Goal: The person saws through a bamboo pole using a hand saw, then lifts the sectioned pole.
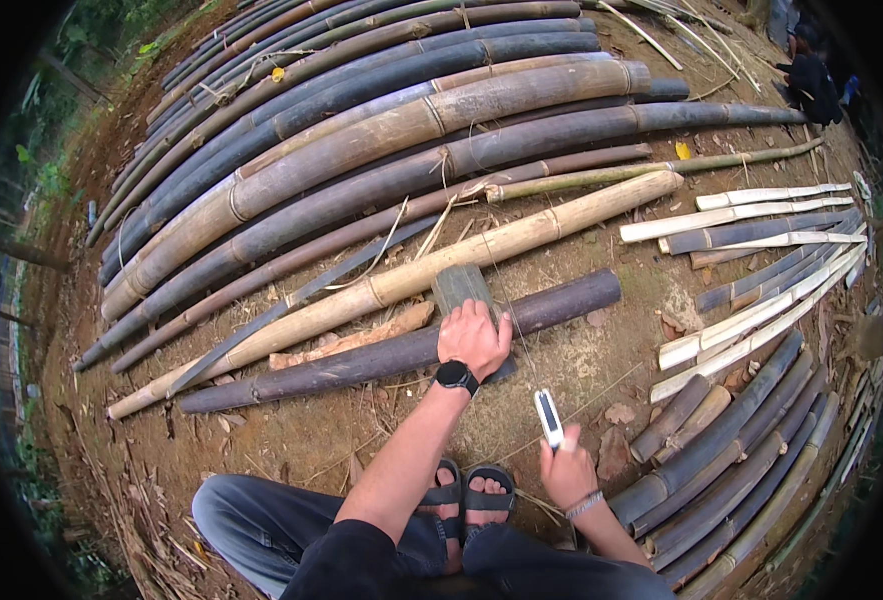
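My left hand (474, 338), palm down and with a dark watch on its wrist, presses and grips a grey-green flat piece (456, 284), whose material I cannot make out. This piece lies across the dark bamboo pole (361, 356). Low on the right, my right hand (568, 474) is closed round the lower end of a white-handled tool (547, 416) with a dark inset. From the tool's top a very thin line runs up past the left hand; whether it is an edge-on blade is unclear. Just beyond lies a pale bamboo pole (401, 284).
Long bamboo poles (361, 145) lie side by side across the far ground. Split bamboo strips (761, 300) and short dark bamboo lengths (731, 455) lie at the right. A rough wood piece (356, 338) sits between the near poles. Another person (811, 80) is at the far right.
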Tool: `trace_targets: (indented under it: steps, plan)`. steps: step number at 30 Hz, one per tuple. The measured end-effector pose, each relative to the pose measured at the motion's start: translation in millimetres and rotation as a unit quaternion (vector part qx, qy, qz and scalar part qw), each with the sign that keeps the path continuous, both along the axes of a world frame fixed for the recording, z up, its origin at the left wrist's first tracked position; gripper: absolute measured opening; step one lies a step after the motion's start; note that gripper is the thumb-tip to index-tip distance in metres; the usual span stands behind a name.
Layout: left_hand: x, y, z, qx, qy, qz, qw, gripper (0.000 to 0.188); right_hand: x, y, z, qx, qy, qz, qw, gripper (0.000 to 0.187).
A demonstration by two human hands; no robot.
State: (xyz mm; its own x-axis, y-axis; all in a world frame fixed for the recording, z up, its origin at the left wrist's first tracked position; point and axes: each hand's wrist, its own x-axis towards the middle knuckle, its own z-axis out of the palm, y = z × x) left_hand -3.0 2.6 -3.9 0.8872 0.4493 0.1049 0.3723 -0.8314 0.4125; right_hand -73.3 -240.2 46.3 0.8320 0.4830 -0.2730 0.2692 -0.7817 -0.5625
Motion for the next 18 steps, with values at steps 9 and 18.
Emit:
trace_targets:
  steps: [9, 18]
  plan:
    - [0, 1, 2, -0.010, -0.015, 0.001, 1.000, 0.038, 20, 25, 0, -0.041, 0.002, -0.012, 0.999, 0.036]
    - [1, -1, 3, -0.008, -0.018, -0.003, 1.000, 0.039, 34, 35, -2, -0.008, 0.025, -0.019, 0.999, 0.041]
